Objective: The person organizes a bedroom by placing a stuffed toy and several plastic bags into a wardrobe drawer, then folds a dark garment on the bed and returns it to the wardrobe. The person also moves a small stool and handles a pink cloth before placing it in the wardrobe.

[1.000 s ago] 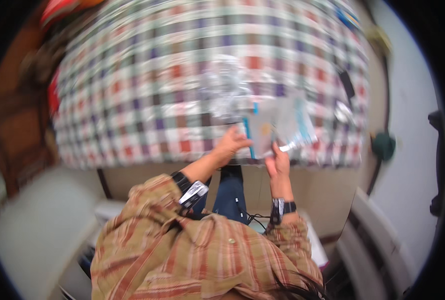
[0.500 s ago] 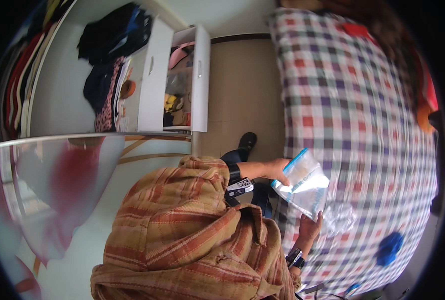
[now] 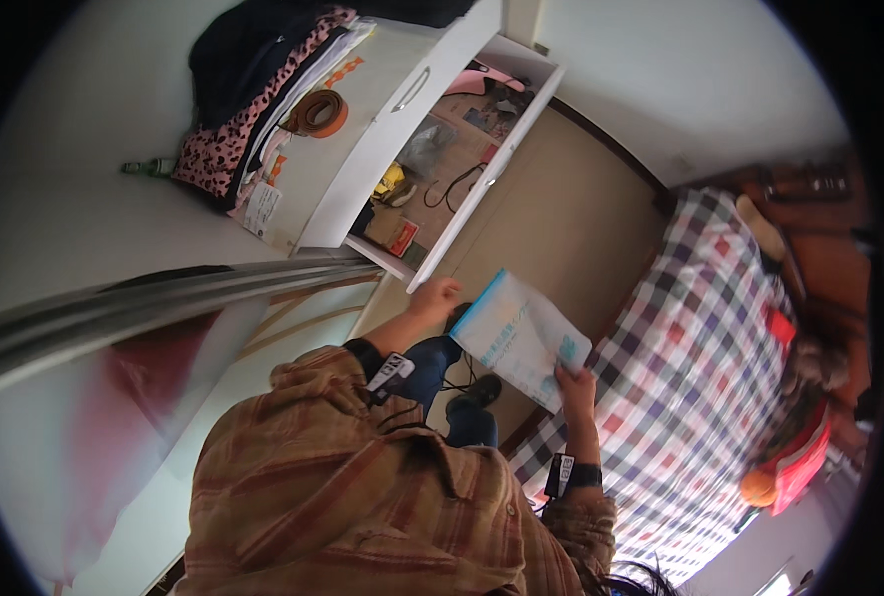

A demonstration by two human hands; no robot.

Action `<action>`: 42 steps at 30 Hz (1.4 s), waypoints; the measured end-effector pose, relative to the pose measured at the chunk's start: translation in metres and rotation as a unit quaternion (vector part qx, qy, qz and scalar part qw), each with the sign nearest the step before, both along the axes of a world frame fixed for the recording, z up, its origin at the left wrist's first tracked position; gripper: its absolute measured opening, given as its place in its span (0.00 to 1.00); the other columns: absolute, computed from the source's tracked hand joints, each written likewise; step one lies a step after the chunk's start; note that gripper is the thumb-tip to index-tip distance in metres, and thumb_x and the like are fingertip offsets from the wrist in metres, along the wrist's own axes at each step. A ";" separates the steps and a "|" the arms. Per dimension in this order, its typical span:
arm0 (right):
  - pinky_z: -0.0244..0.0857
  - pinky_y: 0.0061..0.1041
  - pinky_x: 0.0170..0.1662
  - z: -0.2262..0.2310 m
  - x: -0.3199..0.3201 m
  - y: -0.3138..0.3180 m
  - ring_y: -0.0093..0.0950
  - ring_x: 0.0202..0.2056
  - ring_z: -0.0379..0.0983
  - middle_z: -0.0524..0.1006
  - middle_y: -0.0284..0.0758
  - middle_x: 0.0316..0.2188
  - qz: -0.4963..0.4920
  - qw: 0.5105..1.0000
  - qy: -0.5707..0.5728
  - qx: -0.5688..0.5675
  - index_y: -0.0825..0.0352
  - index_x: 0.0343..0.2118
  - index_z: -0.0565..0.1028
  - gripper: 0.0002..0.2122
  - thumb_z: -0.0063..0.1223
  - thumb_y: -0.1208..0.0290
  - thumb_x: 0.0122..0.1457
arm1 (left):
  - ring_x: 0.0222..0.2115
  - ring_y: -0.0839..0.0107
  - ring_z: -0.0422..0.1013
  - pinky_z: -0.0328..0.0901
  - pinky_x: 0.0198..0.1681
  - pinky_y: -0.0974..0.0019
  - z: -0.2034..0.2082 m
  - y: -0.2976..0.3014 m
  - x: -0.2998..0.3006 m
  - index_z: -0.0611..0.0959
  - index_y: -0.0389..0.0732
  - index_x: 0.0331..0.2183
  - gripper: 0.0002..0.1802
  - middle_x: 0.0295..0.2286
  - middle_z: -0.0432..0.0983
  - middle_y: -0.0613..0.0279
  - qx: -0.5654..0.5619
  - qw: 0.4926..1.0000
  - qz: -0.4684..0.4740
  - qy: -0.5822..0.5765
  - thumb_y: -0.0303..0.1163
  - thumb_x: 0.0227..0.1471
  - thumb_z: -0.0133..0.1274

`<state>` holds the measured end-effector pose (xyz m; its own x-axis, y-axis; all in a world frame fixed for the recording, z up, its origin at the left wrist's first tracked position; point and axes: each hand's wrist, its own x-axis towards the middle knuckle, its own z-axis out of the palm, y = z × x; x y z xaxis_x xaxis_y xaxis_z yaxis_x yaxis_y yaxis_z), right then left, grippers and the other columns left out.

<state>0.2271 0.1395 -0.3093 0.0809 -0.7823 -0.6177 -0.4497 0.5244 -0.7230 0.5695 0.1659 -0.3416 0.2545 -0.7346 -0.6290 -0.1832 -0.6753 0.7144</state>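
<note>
A flat plastic zip bag (image 3: 521,333), whitish and see-through with blue print and a blue zip edge, hangs tilted over the floor between the drawers and the bed. My right hand (image 3: 575,387) grips its lower right corner. My left hand (image 3: 435,298) is off the bag, a little left of the blue edge, beside the near corner of a pulled-out white drawer (image 3: 486,179). Its fingers are curled together and nothing shows in them. Inside the drawer lie a clear plastic bag (image 3: 426,147), a yellow item (image 3: 389,182), a red box (image 3: 402,236) and a pink item (image 3: 482,77).
Above the open drawer, a shelf carries a rolled brown belt (image 3: 318,113) and folded clothes (image 3: 225,149). A bed with a checked cover (image 3: 650,397) stands on the right. A glossy sliding door (image 3: 144,397) is at the left. My feet stand on the tiled floor (image 3: 551,199).
My view has turned toward the drawers. The left hand has let go of the zip bag and moved toward the drawer; the right hand has carried the bag away from the bed.
</note>
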 end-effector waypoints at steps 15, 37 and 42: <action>0.66 0.37 0.39 -0.105 0.272 -0.342 0.45 0.35 0.73 0.76 0.48 0.30 0.110 0.927 0.217 -0.286 0.67 0.34 0.75 0.09 0.45 0.73 0.53 | 0.24 0.75 0.71 0.67 0.25 0.71 -0.088 -0.057 0.081 0.72 0.36 0.43 0.18 0.28 0.73 0.62 0.121 0.909 0.345 0.201 0.25 0.47 0.52; 0.71 0.34 0.25 -0.320 0.411 -0.487 0.43 0.35 0.72 0.70 0.43 0.43 -0.169 0.968 0.131 0.133 0.64 0.47 0.64 0.17 0.39 0.82 0.53 | 0.45 0.55 0.62 0.64 0.48 0.55 -0.321 -0.289 0.162 0.64 0.37 0.50 0.28 0.46 0.61 0.51 0.104 0.539 0.744 0.380 0.37 0.51 0.54; 0.70 0.38 0.33 -0.300 0.409 -0.488 0.43 0.38 0.72 0.69 0.46 0.43 -0.175 0.976 0.094 0.090 0.64 0.51 0.62 0.19 0.38 0.80 0.54 | 0.48 0.58 0.60 0.60 0.51 0.56 -0.344 -0.299 0.181 0.66 0.38 0.50 0.31 0.49 0.60 0.53 -0.010 0.627 0.688 0.365 0.39 0.48 0.57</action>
